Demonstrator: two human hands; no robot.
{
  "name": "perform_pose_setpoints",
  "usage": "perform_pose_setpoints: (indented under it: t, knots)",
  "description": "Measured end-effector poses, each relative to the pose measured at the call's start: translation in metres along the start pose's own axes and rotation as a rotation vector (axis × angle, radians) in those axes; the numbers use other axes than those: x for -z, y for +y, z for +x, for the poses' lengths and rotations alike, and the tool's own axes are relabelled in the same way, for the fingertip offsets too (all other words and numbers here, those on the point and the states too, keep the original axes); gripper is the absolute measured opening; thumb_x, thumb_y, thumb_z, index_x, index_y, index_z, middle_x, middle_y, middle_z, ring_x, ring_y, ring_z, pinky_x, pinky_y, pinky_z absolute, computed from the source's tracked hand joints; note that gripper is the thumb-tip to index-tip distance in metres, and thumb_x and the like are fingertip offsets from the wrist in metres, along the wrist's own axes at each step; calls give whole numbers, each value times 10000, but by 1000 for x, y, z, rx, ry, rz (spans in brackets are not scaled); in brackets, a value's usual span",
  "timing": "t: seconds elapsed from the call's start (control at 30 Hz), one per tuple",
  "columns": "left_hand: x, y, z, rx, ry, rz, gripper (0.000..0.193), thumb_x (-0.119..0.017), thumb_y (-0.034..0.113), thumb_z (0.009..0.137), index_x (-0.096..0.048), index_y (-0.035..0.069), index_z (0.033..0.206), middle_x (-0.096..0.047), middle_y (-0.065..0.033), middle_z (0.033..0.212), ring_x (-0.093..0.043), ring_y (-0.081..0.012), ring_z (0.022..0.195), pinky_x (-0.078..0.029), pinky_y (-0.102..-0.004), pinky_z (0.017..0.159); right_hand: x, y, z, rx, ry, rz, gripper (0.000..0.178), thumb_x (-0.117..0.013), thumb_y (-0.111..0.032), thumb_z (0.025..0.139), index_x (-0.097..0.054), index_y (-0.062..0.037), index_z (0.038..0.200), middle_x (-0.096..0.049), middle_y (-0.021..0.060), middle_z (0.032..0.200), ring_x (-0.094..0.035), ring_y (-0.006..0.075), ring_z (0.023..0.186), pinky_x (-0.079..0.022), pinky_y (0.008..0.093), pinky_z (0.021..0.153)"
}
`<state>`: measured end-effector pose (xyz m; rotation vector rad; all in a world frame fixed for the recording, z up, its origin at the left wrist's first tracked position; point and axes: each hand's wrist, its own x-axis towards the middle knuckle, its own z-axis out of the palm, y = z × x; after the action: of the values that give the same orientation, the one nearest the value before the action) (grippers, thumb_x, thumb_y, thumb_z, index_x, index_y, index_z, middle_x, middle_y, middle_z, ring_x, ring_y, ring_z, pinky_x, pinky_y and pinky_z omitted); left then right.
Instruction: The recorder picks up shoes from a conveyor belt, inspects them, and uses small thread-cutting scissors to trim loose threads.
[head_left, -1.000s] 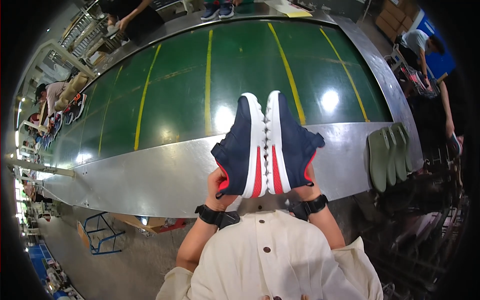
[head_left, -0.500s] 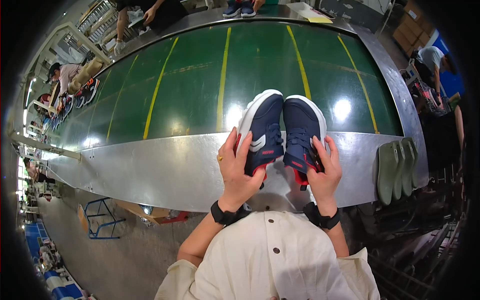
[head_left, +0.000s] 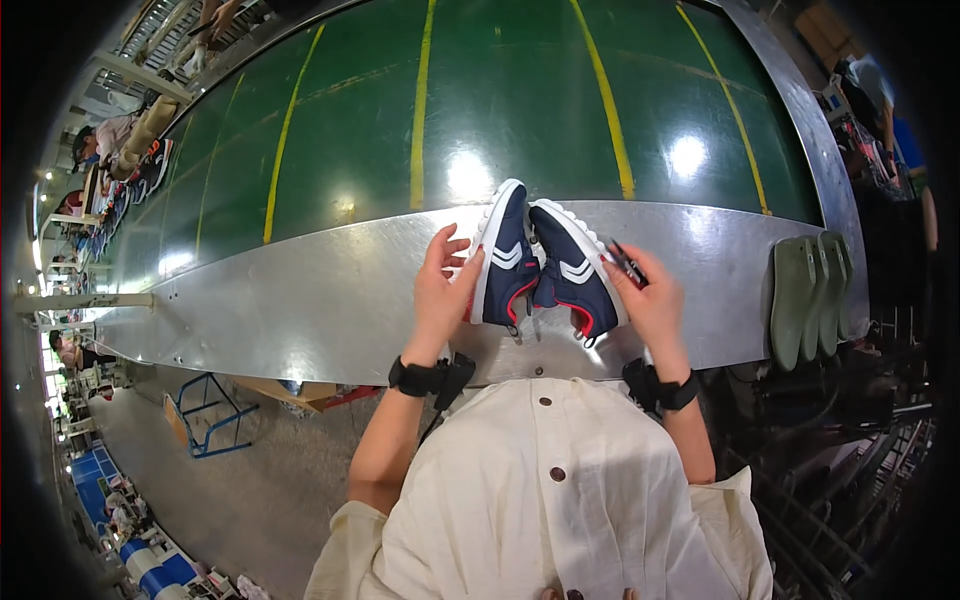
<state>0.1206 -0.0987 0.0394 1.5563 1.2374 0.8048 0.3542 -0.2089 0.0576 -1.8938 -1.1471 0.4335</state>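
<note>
I hold a pair of navy sneakers with white stripes and red lining side by side above the metal ledge (head_left: 300, 300). My left hand (head_left: 445, 290) grips the outer side of the left sneaker (head_left: 505, 255). Over at the other side, my right hand (head_left: 650, 300) holds the right sneaker (head_left: 575, 270) and also keeps a dark pen (head_left: 628, 264) between its fingers. The shoes point away from me with their openings toward me. Both wrists wear black bands.
A wide green conveyor belt (head_left: 500, 110) with yellow lines runs beyond the ledge. Green shoe lasts (head_left: 805, 295) lie on the ledge at the right. Other people work at the far left (head_left: 110, 140) and right (head_left: 880, 110). A blue frame (head_left: 205, 415) stands on the floor below.
The sneakers have been turned from soles-up to uppers-up and lowered toward the ledge. My hands moved from beneath them to their sides.
</note>
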Motion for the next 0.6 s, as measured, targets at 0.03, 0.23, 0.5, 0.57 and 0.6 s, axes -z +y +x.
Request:
perform_pose_setpoints:
  t: [0.03, 0.23, 0.5, 0.57, 0.6]
  knots:
    - [-1, -2, 3, 7, -1, 2, 598, -655, 288, 800, -403, 46, 1285, -576, -160, 1102, -574, -204, 862, -452, -315, 736, 2, 4, 4, -5, -5, 0, 340, -708, -310, 738, -649, -69, 971, -651, 115, 832, -635, 231, 708, -482, 307, 626]
    - [-13, -9, 13, 52, -146, 108, 567, -582, 381, 853, -447, -15, 1235, -558, -174, 1135, -570, -207, 938, -444, -308, 822, -6, 32, 19, -100, -289, -16, 441, -653, -408, 786, -633, -52, 1044, -664, 122, 904, -637, 192, 773, -478, 279, 691]
    - [-17, 12, 8, 603, -232, -704, 464, -386, 397, 950, -461, 19, 1207, -586, -109, 1093, -594, -162, 949, -494, -292, 820, -5, 65, 25, -722, -533, 992, 260, -604, -245, 857, -582, -14, 974, -611, 26, 801, -565, 89, 638, -467, 222, 591]
    - [-29, -3, 4, 616, -226, -925, 439, -346, 361, 965, -450, 16, 1216, -594, -98, 1060, -589, -148, 944, -490, -298, 833, -9, 57, 17, -708, -343, 876, 165, -624, -174, 837, -586, -28, 904, -567, -24, 678, -474, 31, 520, -377, 189, 470]
    - [-35, -13, 2, 561, -221, -964, 401, -383, 295, 958, -436, 5, 1231, -552, -105, 1130, -561, -157, 995, -465, -290, 869, -13, 63, 13, -707, -342, 877, 165, -624, -174, 837, -586, -28, 904, -567, -24, 678, -474, 31, 520, -377, 189, 470]
